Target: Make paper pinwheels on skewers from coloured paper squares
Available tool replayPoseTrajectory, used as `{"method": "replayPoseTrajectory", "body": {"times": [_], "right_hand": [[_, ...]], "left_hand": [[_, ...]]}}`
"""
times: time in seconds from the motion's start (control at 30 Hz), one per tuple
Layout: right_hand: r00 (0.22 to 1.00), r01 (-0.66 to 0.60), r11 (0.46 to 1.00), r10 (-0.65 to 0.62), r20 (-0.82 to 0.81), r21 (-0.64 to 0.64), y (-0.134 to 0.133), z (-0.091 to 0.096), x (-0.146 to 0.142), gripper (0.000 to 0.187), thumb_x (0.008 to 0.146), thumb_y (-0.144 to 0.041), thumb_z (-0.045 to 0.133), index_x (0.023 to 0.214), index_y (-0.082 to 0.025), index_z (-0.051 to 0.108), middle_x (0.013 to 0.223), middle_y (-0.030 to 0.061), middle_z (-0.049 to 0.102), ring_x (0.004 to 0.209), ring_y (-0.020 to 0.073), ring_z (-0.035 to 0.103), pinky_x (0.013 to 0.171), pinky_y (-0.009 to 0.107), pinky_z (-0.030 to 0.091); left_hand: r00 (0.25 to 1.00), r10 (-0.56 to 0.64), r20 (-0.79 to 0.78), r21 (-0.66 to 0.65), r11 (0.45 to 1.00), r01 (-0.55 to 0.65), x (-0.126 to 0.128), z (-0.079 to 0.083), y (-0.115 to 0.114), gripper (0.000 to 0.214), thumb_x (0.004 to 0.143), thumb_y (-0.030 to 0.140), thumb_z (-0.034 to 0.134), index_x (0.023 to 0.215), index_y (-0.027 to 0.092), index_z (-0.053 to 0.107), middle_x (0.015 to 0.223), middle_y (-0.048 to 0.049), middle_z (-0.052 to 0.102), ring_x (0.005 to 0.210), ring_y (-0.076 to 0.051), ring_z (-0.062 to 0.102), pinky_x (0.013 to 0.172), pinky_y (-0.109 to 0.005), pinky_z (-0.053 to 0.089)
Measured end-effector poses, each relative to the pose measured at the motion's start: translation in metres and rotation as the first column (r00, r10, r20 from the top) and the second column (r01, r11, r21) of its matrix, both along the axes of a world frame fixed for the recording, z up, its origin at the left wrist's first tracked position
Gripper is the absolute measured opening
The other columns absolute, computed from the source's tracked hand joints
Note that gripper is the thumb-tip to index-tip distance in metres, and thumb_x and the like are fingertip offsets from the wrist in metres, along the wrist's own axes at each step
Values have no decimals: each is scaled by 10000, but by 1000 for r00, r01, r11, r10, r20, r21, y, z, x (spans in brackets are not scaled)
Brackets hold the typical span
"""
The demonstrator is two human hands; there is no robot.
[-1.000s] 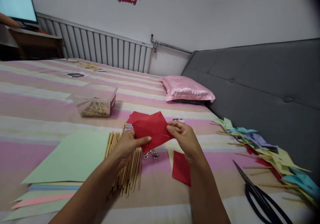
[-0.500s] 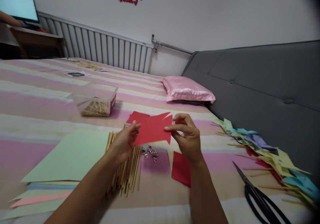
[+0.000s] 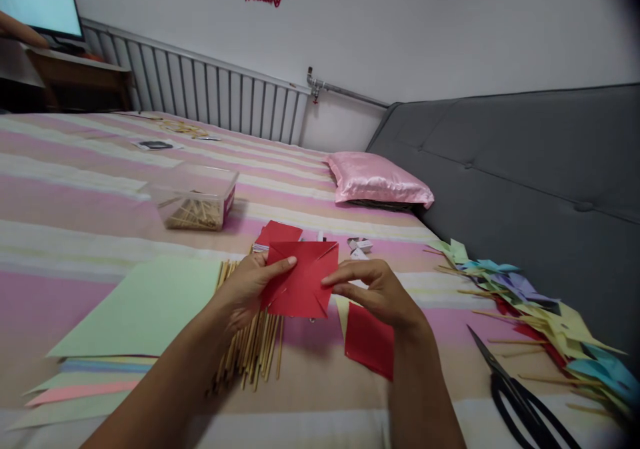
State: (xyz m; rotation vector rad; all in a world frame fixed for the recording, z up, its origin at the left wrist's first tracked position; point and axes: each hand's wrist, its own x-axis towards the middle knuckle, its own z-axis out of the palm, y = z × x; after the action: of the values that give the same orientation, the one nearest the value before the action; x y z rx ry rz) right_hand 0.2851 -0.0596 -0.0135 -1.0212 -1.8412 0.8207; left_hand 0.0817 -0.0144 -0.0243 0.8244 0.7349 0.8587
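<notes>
Both my hands hold a red paper square (image 3: pixel 303 280) with cut, folded corners, just above a striped bedsheet (image 3: pixel 75 195). My left hand (image 3: pixel 250 287) pinches its left edge, thumb on top. My right hand (image 3: pixel 377 291) grips the right edge with the index finger stretched over the paper. Under my left hand lies a bundle of wooden sticks (image 3: pixel 250 342). A loose red paper piece (image 3: pixel 369 341) lies below my right hand, and a small stack of red paper (image 3: pixel 277 233) sits behind the square.
Large coloured paper sheets (image 3: pixel 135 315) lie at left. A clear box of sticks (image 3: pixel 196 199) stands behind them. Black scissors (image 3: pixel 525 395) and a row of finished paper pinwheels (image 3: pixel 540 305) lie at right by a grey headboard (image 3: pixel 525 169). A pink pillow (image 3: pixel 377 181) sits farther back.
The red paper has come down from mid-air toward the bed and now faces up flat. My hands shifted their grip along its edges, hiding the small shiny pieces beneath.
</notes>
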Motion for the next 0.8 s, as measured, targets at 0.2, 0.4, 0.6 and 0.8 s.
{"method": "replayPoseTrajectory", "body": {"times": [0.2, 0.4, 0.6, 0.8], "right_hand": [[997, -19, 995, 12, -75, -96, 0, 0, -4, 99, 765, -302, 676, 767, -214, 722, 751, 30, 724, 725, 182, 674, 704, 325, 533], [992, 94, 988, -103, -70, -127, 3, -4, -8, 152, 712, -324, 725, 687, -181, 677, 703, 32, 695, 676, 180, 667, 658, 311, 527], [977, 165, 961, -190, -93, -221, 5, -7, -14, 207, 692, -343, 730, 659, -170, 622, 674, 37, 685, 664, 188, 673, 634, 312, 521], [967, 189, 950, -224, -122, -247, 4, -7, -16, 187, 699, -304, 714, 647, -176, 587, 658, 36, 684, 649, 184, 672, 609, 301, 512]], "left_hand": [[999, -14, -37, 70, 997, 17, 2, -1, -5, 256, 689, 231, 749, 913, 110, 719, 787, -109, 750, 629, -184, 681, 653, -291, 539], [997, -18, -79, 76, 997, 24, 4, 1, -10, 309, 645, 291, 779, 888, 107, 726, 744, -105, 744, 636, -193, 676, 633, -283, 518], [996, -9, -94, 102, 995, 19, 5, 2, -11, 274, 657, 296, 768, 858, 113, 731, 738, -101, 738, 618, -168, 655, 596, -250, 493], [995, 4, -100, 126, 992, 9, 6, 2, -12, 262, 647, 290, 769, 838, 115, 732, 729, -94, 734, 613, -162, 645, 589, -241, 485]]}}
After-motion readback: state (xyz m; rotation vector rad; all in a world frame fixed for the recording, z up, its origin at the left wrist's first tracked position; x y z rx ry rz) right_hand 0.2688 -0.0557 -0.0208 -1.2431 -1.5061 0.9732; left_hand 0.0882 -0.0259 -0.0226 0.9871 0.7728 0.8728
